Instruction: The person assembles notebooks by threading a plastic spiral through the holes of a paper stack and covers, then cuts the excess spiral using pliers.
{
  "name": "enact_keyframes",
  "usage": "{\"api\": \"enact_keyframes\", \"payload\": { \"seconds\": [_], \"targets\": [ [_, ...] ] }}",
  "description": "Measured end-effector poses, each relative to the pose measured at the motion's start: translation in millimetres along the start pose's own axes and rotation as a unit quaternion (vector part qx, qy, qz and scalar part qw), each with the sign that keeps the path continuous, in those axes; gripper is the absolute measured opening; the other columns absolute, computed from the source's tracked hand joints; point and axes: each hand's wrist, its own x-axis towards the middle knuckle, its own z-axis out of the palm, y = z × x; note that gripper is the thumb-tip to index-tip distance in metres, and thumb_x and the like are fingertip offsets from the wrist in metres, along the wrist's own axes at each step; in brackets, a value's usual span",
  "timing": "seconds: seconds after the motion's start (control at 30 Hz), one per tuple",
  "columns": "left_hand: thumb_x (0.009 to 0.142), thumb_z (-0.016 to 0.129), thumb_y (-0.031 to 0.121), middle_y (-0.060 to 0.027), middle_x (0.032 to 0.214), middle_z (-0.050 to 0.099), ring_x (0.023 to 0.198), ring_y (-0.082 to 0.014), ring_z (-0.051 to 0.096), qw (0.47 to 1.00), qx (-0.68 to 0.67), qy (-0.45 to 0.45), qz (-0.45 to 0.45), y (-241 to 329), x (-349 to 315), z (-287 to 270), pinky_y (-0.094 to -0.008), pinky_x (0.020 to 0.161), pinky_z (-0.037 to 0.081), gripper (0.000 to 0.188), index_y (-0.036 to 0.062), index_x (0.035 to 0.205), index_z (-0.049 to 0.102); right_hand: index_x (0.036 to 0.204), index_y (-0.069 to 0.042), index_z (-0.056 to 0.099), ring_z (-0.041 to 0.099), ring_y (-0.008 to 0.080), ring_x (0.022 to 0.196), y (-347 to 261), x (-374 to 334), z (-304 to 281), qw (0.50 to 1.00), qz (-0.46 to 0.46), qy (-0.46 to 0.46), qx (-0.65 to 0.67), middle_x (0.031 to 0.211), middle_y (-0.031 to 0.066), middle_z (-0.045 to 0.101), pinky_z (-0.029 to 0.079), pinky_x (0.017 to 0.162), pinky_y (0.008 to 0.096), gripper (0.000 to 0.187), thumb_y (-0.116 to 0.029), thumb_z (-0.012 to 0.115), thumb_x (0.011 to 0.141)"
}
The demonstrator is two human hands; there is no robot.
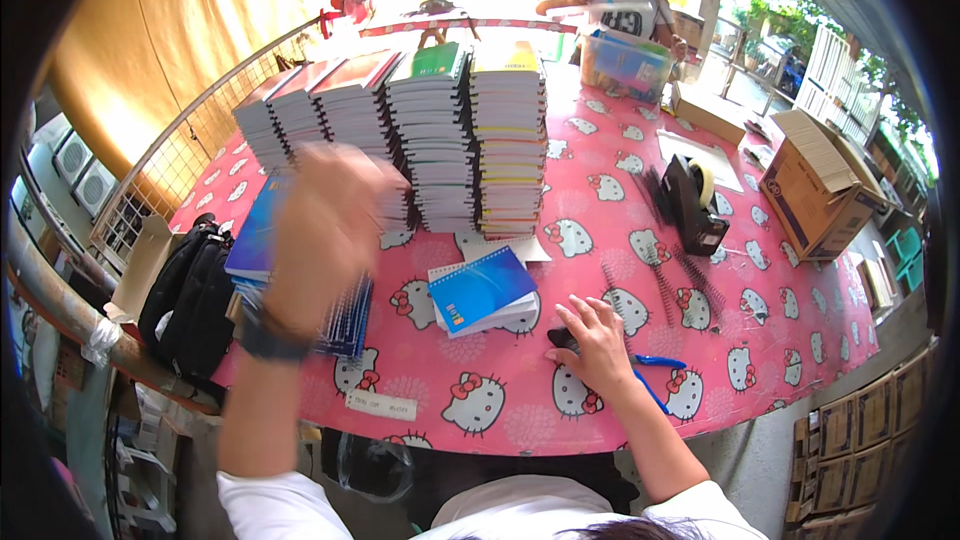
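Observation:
My left hand [335,230] is raised over the blue spiral notebooks at the left, smeared by motion, so its fingers and anything in them cannot be made out. A dark band circles that wrist. My right hand [598,342] lies on the table with its fingers spread over a blue-handled plier-like tool [658,362]. The tool's dark end shows by the thumb, and the palm hides its middle. Between my hands, a small blue spiral notebook [482,286] sits on white sheets. The stack of blue notebooks [255,230] is partly behind my left hand.
Tall stacks of spiral notebooks [508,140] stand at the back. Right of them are a black tape dispenser [697,210], loose black spiral coils [700,280] and an open cardboard box [822,185]. A black bag [190,295] sits left. Across the table, a person [625,10] works behind a plastic bin [625,68].

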Motion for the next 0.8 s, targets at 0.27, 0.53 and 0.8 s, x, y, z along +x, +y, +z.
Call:
{"api": "enact_keyframes", "payload": {
  "seconds": [0.27, 0.53, 0.8],
  "targets": [
    [0.065, 0.081, 0.018, -0.0111, 0.109, 0.061, 0.106, -0.0300, 0.055, 0.976, -0.101, -0.154, -0.111, 41.2, -97.6, 126.3, -0.0400, 0.090, 0.047, 0.043, 0.0070, 0.103, 0.065, 0.125, -0.014, 0.056, 0.049, 0.0301, 0.119, -8.9, 6.5, -1.2, 0.992, 0.034, -0.123, -0.002, 0.127, 0.0077, 0.057, 0.031, 0.102, 0.0474, 0.059, -0.016, 0.076, 0.069],
    [0.069, 0.079, 0.019, -0.0131, 0.111, 0.063, 0.106, -0.0316, 0.057, 0.968, -0.140, -0.175, -0.117, 27.8, -105.9, 130.0, -0.0400, 0.092, 0.048, 0.039, 0.0048, 0.104, 0.067, 0.119, -0.007, 0.061, 0.049, 0.0318, 0.117, -12.5, 22.6, -6.6, 0.984, 0.022, 0.065, 0.162, 0.123, 0.0126, 0.059, 0.039, 0.099, 0.0446, 0.042, -0.016, 0.072, 0.079],
    [0.073, 0.078, 0.026, -0.0148, 0.101, 0.068, 0.098, -0.0311, 0.063, 0.963, -0.167, -0.168, -0.127, 24.9, -101.8, 132.6, -0.0398, 0.086, 0.051, 0.034, 0.0033, 0.097, 0.070, 0.110, -0.006, 0.067, 0.059, 0.0225, 0.103, -10.1, 42.3, 1.4, 0.926, 0.119, 0.004, 0.359, 0.109, 0.0099, 0.065, 0.051, 0.083, 0.0332, 0.027, -0.010, 0.068, 0.083]
  ]
}}
